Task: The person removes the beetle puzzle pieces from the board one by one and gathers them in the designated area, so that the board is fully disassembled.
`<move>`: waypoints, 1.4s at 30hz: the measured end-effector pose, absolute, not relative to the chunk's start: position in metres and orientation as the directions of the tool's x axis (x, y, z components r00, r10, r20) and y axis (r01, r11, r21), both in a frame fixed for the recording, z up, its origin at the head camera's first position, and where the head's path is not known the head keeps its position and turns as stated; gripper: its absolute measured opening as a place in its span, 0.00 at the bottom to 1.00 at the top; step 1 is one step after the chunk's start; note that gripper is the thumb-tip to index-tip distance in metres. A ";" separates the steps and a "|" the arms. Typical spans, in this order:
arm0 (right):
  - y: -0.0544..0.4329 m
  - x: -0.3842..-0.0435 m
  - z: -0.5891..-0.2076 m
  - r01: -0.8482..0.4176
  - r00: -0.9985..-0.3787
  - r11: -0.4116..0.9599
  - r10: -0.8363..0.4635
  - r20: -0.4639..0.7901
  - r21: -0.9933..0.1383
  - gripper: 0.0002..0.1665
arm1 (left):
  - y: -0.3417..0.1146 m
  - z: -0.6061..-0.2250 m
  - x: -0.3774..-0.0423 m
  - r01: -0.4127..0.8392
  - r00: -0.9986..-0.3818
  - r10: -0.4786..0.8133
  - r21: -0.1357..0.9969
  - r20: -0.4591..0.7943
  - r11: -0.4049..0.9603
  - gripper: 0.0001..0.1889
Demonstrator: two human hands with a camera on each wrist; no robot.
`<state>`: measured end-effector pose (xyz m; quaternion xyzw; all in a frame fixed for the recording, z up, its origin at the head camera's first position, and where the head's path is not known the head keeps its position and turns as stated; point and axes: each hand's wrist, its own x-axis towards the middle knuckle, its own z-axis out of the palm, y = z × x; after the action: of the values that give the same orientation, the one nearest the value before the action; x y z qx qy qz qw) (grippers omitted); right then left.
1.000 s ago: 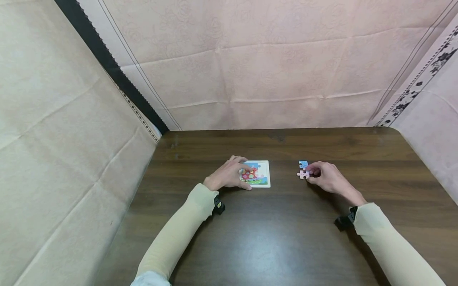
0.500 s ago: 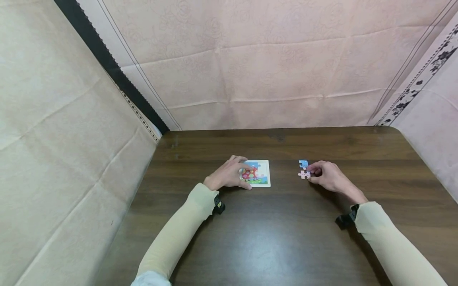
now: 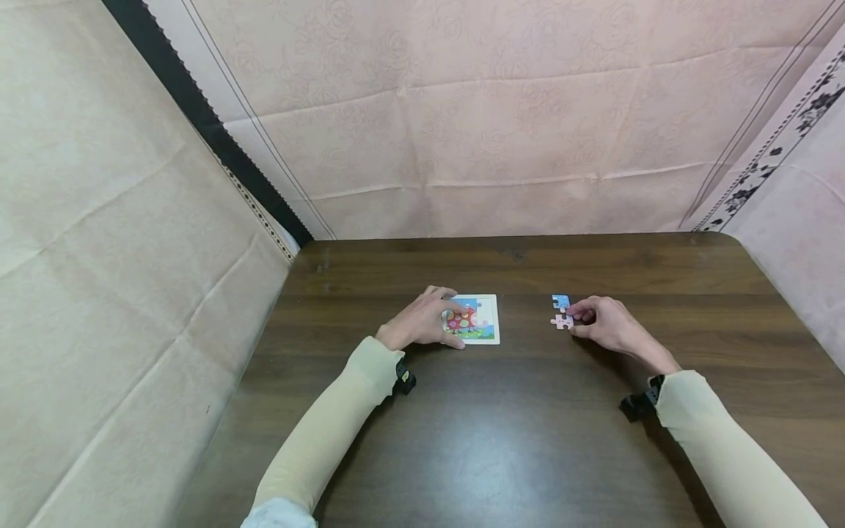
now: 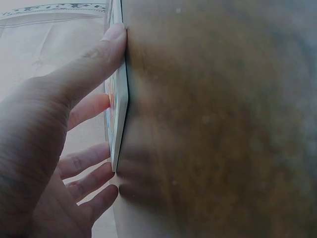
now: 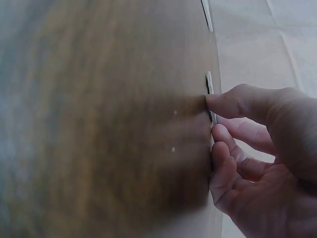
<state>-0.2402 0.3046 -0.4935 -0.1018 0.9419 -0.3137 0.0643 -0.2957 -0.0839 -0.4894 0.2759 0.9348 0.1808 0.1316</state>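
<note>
My left hand holds a white-framed jigsaw puzzle board flat on the table. Its thumb presses the near edge, one finger lies over the picture, and other fingertips reach the board's side in the left wrist view. The picture has a red spotted shape, blue sky and green ground; a pale area shows at right. To the right, my right hand pinches a pink jigsaw piece at the tabletop between thumb and fingers. Just beyond it lies a blue jigsaw piece. The fingers partly hide the pink piece.
Everything lies on a dark brown wooden table with a rounded far right corner. Pale patterned cloth hangs behind its far edge and along the sides. Each wrist wears a black camera on a strap.
The pink piece has shifted slightly to the right with my right hand, staying close to the blue piece. My left hand and the board have kept their place.
</note>
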 end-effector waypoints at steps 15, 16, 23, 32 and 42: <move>0.305 -0.240 -0.491 -0.139 -0.971 0.787 -0.228 -0.073 -0.602 0.18 | -0.084 -0.489 -0.297 0.472 -0.811 0.568 0.417 -0.140 0.777 0.38; 0.305 -0.240 -0.491 -0.141 -0.971 0.787 -0.228 -0.072 -0.600 0.18 | -0.084 -0.489 -0.297 0.471 -0.811 0.568 0.417 -0.143 0.777 0.38; 0.305 -0.240 -0.490 -0.137 -0.971 0.789 -0.228 -0.077 -0.599 0.18 | -0.084 -0.489 -0.297 0.464 -0.813 0.564 0.424 -0.146 0.778 0.37; 0.304 -0.238 -0.487 -0.131 -0.972 0.788 -0.222 -0.078 -0.602 0.20 | -0.084 -0.490 -0.296 0.458 -0.816 0.559 0.424 -0.149 0.781 0.37; 0.286 -0.233 -0.479 -0.159 -0.972 0.762 -0.234 -0.038 -0.628 0.19 | -0.084 -0.489 -0.296 0.456 -0.816 0.558 0.426 -0.151 0.781 0.37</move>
<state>-0.2334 0.2859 -0.4792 -0.1047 0.9368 -0.3287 0.0572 -0.2957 -0.0840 -0.4890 0.2716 0.9340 0.1885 0.1354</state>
